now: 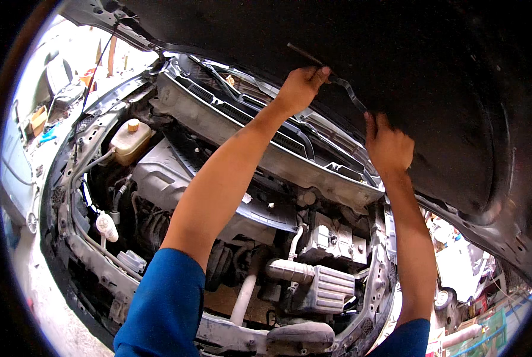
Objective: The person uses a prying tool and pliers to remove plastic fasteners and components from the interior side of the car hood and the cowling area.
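Observation:
Both my arms reach up under the raised hood (432, 65) of a car. A thin, bent metal bar (352, 94) runs along the hood's dark underside. My left hand (303, 88) is closed around its middle, and the bar's dark, straight tip pokes out past the fingers to the upper left. Lower and to the right, my right hand (391, 143) grips the other end, with the thumb up along the bar. That end is hidden inside the fist. Whether the bar touches the hood lining, I cannot tell.
Below my arms lies the engine bay, with a coolant tank (130, 143) at left, an engine cover (162, 172), a battery (334, 241) and a ribbed air filter box (322, 290). A thin prop rod (93, 80) stands at far left. Another vehicle (465, 271) is at right.

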{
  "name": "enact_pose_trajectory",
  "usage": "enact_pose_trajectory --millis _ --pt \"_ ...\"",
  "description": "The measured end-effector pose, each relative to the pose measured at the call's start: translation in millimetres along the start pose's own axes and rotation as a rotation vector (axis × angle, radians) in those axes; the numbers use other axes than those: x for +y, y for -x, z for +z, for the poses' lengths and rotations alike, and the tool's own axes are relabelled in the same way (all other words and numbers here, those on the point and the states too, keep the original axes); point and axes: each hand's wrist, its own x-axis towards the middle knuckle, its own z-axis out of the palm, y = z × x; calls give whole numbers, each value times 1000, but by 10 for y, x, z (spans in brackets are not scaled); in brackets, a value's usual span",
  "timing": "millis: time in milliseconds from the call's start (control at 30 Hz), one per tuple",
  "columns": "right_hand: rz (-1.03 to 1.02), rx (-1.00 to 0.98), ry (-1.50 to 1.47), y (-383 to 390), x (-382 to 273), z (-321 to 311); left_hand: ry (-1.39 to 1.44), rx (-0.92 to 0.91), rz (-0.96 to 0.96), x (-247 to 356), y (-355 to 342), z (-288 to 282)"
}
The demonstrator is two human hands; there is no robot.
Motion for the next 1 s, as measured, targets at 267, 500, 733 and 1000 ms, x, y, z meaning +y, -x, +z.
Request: enact_pose_trajectory --millis 267,500,733,1000 --pt "102 216 -193 119 -36 536 107 15 -3 -1 24 -8" --pt "261 516 -520 196 -469 1230 283 -5 17 -36 5 19" --pt "443 491 -846 188 -879 1597 262 55 41 -60 59 90" --pt "500 579 -636 170 -927 1499 282 -20 -56 73 87 46"
